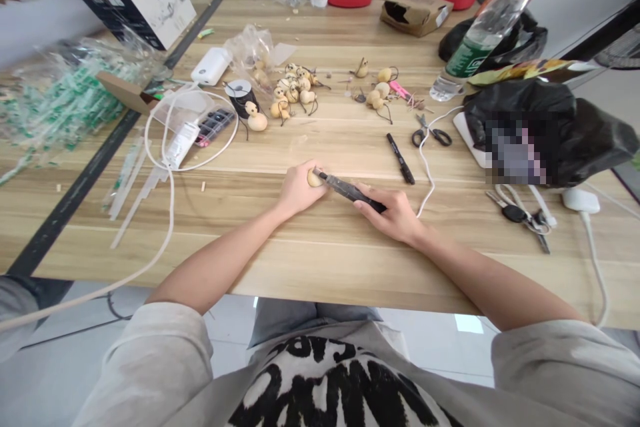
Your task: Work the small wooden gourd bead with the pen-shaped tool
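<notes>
My left hand (299,190) is closed around a small tan gourd (315,178), whose rounded top shows between the fingers. In my right hand (395,215) is a dark, pen-shaped tool (350,189) with a narrow tip; its exact kind is hard to make out. The tool slants left, and its tip meets the gourd or lies right at it. Beyond the hands sits a cluster of small gourds (295,88) with dark cords, some with drawn faces. One gourd with a face (257,119) stands beside a black thread spool (241,97).
Right of the hands lie a black marker (401,159), scissors (431,133), a white cable (425,177) and keys (517,213). A water bottle (465,53) stands behind. Left are a clear compartment box (217,127), a looped white cord (171,213) and bagged green-white strips (75,97).
</notes>
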The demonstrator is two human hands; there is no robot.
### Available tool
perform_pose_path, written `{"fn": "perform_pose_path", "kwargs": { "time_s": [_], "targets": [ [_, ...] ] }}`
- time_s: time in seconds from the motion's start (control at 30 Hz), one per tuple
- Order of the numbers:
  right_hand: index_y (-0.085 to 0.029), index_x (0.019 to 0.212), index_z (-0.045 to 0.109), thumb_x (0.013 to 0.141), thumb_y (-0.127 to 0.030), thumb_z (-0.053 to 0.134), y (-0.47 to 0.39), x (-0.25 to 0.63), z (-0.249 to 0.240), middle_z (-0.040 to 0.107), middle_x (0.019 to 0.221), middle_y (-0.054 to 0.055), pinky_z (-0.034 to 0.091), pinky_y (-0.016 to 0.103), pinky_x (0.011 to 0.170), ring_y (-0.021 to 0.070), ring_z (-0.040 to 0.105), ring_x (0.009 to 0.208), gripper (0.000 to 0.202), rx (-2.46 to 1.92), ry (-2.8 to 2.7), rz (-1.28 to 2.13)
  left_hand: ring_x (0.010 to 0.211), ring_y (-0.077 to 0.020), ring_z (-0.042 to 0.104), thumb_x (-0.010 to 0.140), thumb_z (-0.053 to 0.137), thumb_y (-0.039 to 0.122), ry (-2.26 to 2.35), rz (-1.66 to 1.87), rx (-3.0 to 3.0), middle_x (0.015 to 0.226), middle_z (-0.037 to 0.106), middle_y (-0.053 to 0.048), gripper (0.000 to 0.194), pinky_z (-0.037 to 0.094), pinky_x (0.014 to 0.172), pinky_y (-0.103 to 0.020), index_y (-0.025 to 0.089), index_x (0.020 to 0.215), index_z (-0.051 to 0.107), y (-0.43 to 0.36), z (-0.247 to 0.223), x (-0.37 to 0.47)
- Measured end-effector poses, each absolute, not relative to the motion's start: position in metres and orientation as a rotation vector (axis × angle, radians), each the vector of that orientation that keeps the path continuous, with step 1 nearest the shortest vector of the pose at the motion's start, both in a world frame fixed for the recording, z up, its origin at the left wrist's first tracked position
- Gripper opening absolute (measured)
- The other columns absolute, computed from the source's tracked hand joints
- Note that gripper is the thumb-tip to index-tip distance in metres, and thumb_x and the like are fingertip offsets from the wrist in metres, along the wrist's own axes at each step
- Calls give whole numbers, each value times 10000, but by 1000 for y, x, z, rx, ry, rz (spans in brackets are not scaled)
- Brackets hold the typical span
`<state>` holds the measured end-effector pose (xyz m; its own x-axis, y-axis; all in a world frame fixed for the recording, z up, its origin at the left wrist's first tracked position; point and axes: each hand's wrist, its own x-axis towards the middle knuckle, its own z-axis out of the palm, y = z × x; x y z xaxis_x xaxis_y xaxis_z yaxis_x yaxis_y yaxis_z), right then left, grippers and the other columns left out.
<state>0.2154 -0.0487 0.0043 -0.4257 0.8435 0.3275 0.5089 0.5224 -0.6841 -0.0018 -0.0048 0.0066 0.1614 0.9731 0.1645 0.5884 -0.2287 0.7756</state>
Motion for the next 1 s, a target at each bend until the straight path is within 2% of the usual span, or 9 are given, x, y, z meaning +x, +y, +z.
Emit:
{"fn": "perform_pose_path", "kwargs": {
  "time_s": [0.1, 0.27, 0.47, 0.6, 0.77, 1.0],
  "targets": [
    [-174, 1224, 637, 888, -310, 530, -49, 215, 5, 734, 1047, 61, 544, 293, 807, 216, 703, 904, 379, -1075, -2124, 649, 631, -107, 543, 630, 619, 235, 1439, 912, 1899, 694, 643, 13, 125, 400, 624, -214, 155, 726, 607, -4, 6, -2],
    [-136, 1225, 634, 892, -319, 526, -48, 216, 3, 738, 1026, 85, 549, 294, 768, 218, 707, 858, 395, -1125, -2086, 635, 627, -114, 533, 639, 646, 299, 1508, 917, 1897, 656, 615, 15, 175, 389, 619, -222, 157, 737, 617, -4, 5, -1],
    [-181, 1231, 632, 892, -317, 525, -48, 216, 3, 729, 1065, 65, 545, 304, 819, 226, 697, 938, 381, -1074, -2126, 643, 627, -109, 532, 640, 620, 259, 1450, 911, 1904, 679, 631, 14, 128, 395, 627, -219, 158, 718, 602, -5, 6, -1],
    [-169, 1248, 620, 896, -310, 517, -49, 215, 4, 737, 1032, 63, 546, 296, 797, 214, 705, 874, 393, -1125, -2089, 643, 612, -117, 525, 646, 643, 313, 1523, 907, 1909, 644, 611, 14, 179, 390, 608, -226, 161, 733, 611, -5, 5, -2],
    [-182, 1241, 628, 890, -325, 522, -49, 215, 3, 732, 1053, 70, 548, 314, 811, 234, 700, 926, 394, -1088, -2107, 647, 635, -113, 538, 646, 628, 280, 1460, 906, 1901, 688, 632, 9, 151, 402, 626, -220, 158, 731, 602, -4, 5, -2],
    [-158, 1234, 629, 890, -316, 524, -48, 216, 2, 742, 999, 70, 547, 296, 782, 213, 706, 863, 393, -1085, -2104, 631, 622, -110, 524, 636, 627, 277, 1469, 921, 1907, 664, 614, 14, 148, 388, 615, -218, 159, 720, 595, -4, 4, -2]
  ]
}}
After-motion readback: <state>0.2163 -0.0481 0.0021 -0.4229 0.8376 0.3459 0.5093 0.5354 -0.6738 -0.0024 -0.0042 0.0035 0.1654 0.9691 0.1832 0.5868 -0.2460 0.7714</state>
